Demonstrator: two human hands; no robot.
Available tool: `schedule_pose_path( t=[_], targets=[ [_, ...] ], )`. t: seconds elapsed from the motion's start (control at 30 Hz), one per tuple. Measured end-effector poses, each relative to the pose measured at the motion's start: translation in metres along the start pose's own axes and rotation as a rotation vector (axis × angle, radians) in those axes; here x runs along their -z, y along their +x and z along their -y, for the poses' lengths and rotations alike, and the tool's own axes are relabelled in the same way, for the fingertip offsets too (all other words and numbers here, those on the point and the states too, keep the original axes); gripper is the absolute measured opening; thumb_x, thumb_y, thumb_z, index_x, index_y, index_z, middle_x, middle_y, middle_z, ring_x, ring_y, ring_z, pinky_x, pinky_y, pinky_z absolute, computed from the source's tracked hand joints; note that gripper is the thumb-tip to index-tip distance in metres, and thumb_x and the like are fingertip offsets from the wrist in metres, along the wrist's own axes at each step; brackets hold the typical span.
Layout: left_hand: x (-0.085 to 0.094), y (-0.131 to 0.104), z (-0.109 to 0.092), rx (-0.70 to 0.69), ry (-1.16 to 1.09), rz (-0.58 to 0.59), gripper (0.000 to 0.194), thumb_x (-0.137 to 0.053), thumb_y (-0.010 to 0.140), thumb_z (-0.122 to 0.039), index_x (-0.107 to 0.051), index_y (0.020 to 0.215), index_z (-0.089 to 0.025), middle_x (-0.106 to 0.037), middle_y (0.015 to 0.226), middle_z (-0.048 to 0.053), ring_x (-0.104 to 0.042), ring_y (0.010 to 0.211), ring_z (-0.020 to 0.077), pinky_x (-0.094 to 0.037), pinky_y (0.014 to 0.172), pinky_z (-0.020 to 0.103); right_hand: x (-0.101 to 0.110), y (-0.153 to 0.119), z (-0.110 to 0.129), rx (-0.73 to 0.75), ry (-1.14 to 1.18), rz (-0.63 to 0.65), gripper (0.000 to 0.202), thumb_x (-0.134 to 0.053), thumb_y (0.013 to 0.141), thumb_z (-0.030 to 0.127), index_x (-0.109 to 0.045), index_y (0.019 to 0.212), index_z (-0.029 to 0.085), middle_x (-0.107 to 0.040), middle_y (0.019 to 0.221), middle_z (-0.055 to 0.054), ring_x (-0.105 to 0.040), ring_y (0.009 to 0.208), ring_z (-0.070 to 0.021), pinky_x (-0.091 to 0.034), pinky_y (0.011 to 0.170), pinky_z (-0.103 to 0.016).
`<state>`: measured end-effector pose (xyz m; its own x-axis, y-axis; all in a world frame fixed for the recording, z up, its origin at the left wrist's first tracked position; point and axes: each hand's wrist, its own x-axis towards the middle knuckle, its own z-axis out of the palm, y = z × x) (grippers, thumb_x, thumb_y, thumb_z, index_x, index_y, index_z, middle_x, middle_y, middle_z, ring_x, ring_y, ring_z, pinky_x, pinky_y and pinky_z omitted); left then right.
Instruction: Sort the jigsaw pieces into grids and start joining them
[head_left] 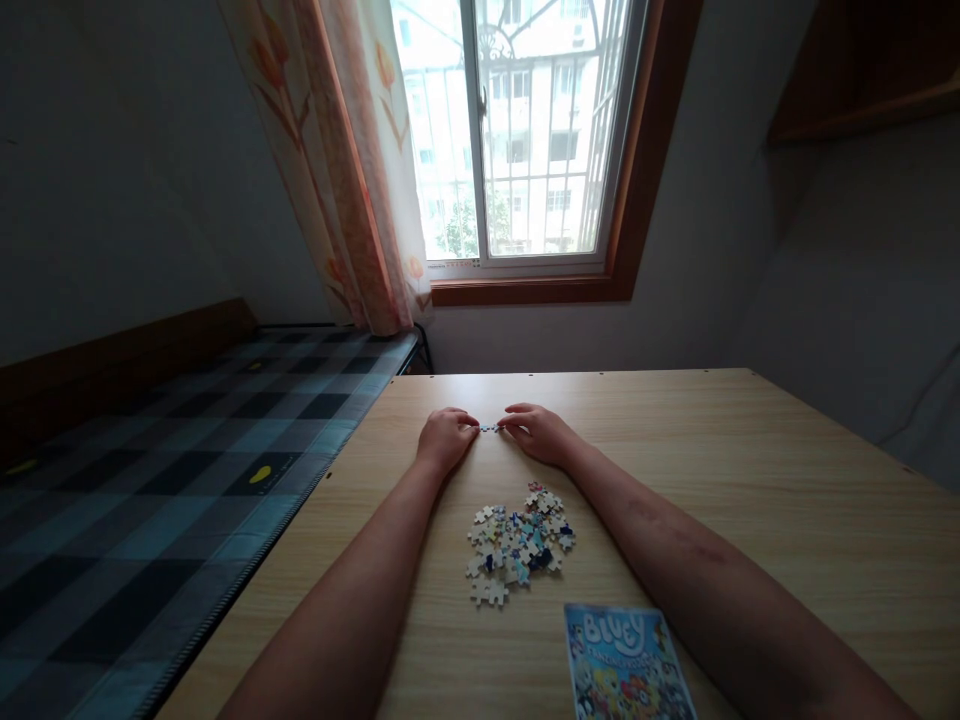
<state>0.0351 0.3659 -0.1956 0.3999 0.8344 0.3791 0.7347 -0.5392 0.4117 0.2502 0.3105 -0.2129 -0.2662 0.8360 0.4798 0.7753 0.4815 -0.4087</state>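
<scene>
Far out on the wooden table, my left hand (448, 437) and my right hand (541, 433) face each other with a few small jigsaw puzzle pieces (490, 428) between them. The fingertips of both hands are at these pieces, which lie in a short row. My left fingers are bent together at the left end, and my right thumb and fingers close on the right end. Between my forearms lies a loose heap of jigsaw puzzle pieces (517, 545), some face up in blue and white, others showing pale backs.
A blue Bluey picture box or card (628, 665) lies at the near edge by my right forearm. The wooden table (750, 480) reaches towards the window (525, 140). Left of it stands a bed with a checked cover (225, 480); a flowered curtain (337, 150) hangs above.
</scene>
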Motion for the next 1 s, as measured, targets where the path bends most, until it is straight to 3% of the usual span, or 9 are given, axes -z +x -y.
schedule_pose_path(
  t=[0.73,0.83,1.0],
  targets=[
    [-0.0019,0.0019,0.0042,-0.007,0.045,0.016,0.020,-0.063,0.081,-0.032,-0.080,0.089,-0.026,-0.074,0.105,0.004,-0.064,0.103,0.0233,-0.044,0.104,0.036,-0.0053,0.0001,-0.0066,-0.019,0.036,-0.014,0.026,-0.052,0.096,0.028,-0.075,0.109,0.028,-0.065,0.124,-0.006,-0.064,0.111,-0.0190,-0.049,0.102,-0.034],
    [-0.0029,0.0016,0.0050,-0.013,0.051,0.012,0.024,-0.064,0.081,-0.035,-0.079,0.097,-0.026,-0.074,0.109,0.005,-0.063,0.106,0.0244,-0.043,0.105,0.037,-0.0038,0.0000,-0.0051,-0.015,0.029,-0.006,0.026,-0.053,0.096,0.028,-0.075,0.109,0.028,-0.065,0.123,-0.006,-0.064,0.111,-0.0191,-0.050,0.101,-0.034],
    [-0.0059,0.0018,0.0061,0.020,0.067,0.033,0.022,-0.065,0.081,-0.038,-0.080,0.097,-0.031,-0.071,0.117,0.004,-0.060,0.113,0.0268,-0.041,0.107,0.040,-0.0026,0.0001,-0.0038,0.001,0.023,0.003,0.027,-0.052,0.096,0.028,-0.076,0.107,0.029,-0.066,0.122,-0.006,-0.064,0.110,-0.0193,-0.050,0.100,-0.033]
  ],
)
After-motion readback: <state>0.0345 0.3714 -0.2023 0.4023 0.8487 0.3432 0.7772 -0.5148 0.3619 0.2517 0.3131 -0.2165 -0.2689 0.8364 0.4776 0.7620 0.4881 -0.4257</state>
